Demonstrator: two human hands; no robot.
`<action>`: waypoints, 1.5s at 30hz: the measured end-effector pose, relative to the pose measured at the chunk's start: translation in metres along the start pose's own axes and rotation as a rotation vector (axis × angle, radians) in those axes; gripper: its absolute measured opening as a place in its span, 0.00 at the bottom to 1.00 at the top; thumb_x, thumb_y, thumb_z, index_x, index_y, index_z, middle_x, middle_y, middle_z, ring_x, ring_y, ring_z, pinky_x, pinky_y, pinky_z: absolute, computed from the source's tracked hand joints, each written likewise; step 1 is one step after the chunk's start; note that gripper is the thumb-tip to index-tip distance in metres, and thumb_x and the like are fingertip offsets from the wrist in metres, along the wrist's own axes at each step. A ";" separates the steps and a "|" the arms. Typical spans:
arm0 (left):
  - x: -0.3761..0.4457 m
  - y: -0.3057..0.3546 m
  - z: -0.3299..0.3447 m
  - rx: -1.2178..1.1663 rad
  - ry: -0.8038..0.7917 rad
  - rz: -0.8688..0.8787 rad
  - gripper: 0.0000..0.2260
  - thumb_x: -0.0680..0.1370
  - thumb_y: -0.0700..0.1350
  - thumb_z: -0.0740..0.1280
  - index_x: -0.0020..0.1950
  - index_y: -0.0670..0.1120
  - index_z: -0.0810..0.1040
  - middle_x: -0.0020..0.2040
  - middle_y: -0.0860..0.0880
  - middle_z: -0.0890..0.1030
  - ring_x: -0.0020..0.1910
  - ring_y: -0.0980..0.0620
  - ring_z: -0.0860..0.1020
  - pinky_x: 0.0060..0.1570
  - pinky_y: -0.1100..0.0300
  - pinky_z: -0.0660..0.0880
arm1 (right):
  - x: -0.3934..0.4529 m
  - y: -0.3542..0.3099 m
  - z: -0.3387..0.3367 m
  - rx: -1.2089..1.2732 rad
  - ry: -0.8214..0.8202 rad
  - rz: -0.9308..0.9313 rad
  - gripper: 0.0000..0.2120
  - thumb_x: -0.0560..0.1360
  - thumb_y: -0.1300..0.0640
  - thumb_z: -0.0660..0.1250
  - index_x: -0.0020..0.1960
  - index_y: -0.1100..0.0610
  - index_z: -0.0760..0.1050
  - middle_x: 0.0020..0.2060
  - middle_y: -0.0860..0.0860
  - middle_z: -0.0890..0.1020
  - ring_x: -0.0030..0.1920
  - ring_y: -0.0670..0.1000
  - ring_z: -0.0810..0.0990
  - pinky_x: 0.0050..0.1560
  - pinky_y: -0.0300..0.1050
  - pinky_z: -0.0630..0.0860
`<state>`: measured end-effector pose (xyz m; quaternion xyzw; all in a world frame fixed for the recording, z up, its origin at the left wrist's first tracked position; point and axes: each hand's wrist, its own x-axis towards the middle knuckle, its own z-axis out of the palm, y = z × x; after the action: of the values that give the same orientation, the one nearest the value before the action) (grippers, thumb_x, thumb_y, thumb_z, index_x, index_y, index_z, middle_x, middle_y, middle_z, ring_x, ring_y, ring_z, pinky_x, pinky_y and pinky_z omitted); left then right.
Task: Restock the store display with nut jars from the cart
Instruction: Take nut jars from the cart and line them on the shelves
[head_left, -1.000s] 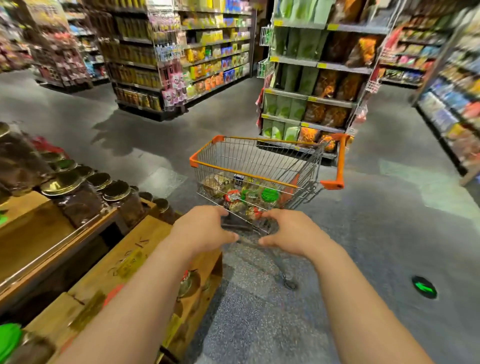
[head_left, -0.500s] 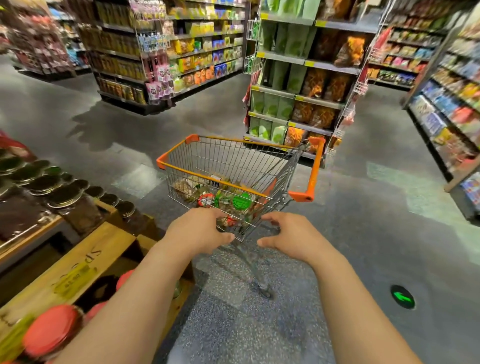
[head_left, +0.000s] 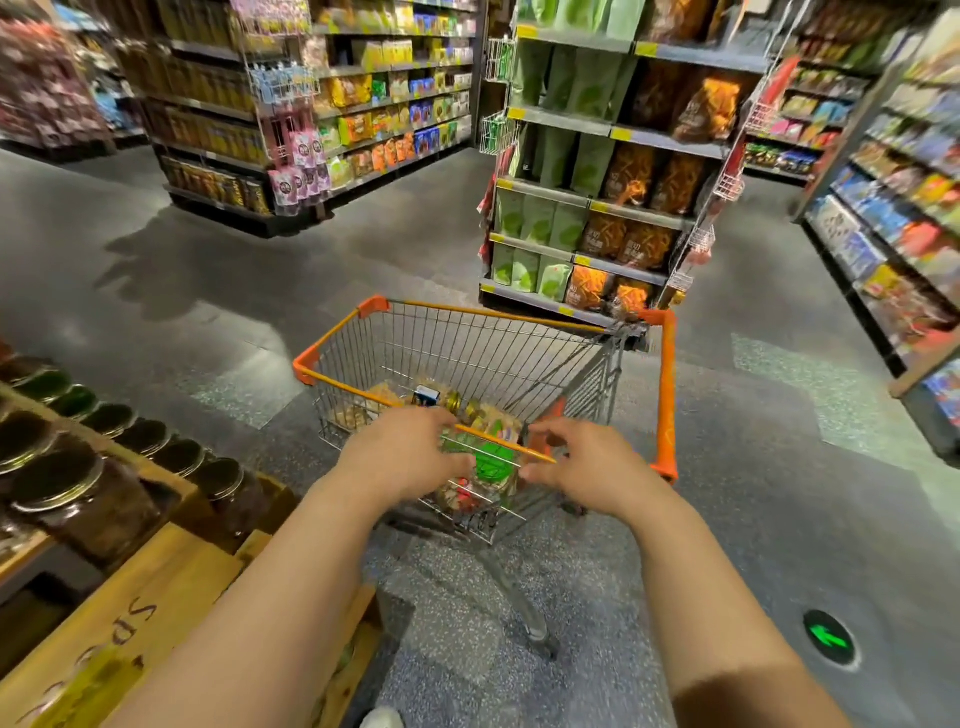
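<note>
Wooden display (head_left: 171, 587) at left bearing dark-lidded nut jars (head_left: 83, 499); left hand (head_left: 410, 457) and right hand (head_left: 587, 467), fingers curled over the near rim of the orange-trimmed wire cart (head_left: 483, 364); inside it, a green-lidded jar (head_left: 493, 462) among packets.
</note>
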<state>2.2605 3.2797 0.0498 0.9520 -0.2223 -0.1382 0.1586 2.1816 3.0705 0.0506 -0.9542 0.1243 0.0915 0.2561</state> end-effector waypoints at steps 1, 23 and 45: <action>0.013 -0.005 -0.006 0.005 0.002 0.005 0.29 0.77 0.64 0.69 0.75 0.57 0.71 0.68 0.50 0.79 0.65 0.47 0.77 0.61 0.50 0.77 | 0.014 -0.003 -0.003 0.005 0.014 0.004 0.30 0.75 0.43 0.74 0.74 0.47 0.71 0.69 0.51 0.77 0.66 0.54 0.77 0.64 0.47 0.73; 0.262 -0.048 0.049 -0.108 -0.206 -0.184 0.37 0.72 0.67 0.72 0.77 0.57 0.68 0.73 0.48 0.75 0.69 0.45 0.76 0.65 0.51 0.75 | 0.276 0.074 0.001 0.137 -0.225 0.122 0.26 0.78 0.43 0.69 0.74 0.49 0.71 0.71 0.52 0.76 0.67 0.52 0.76 0.62 0.42 0.72; 0.406 -0.030 0.254 -0.121 -0.824 -0.446 0.46 0.69 0.61 0.79 0.79 0.50 0.59 0.68 0.45 0.76 0.66 0.44 0.77 0.63 0.49 0.77 | 0.440 0.207 0.162 0.175 -0.661 0.422 0.16 0.80 0.50 0.67 0.64 0.57 0.79 0.59 0.56 0.83 0.60 0.58 0.81 0.60 0.50 0.78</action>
<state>2.5377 3.0545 -0.2711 0.8313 -0.0483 -0.5481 0.0787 2.5240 2.8959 -0.2886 -0.8015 0.2358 0.4334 0.3379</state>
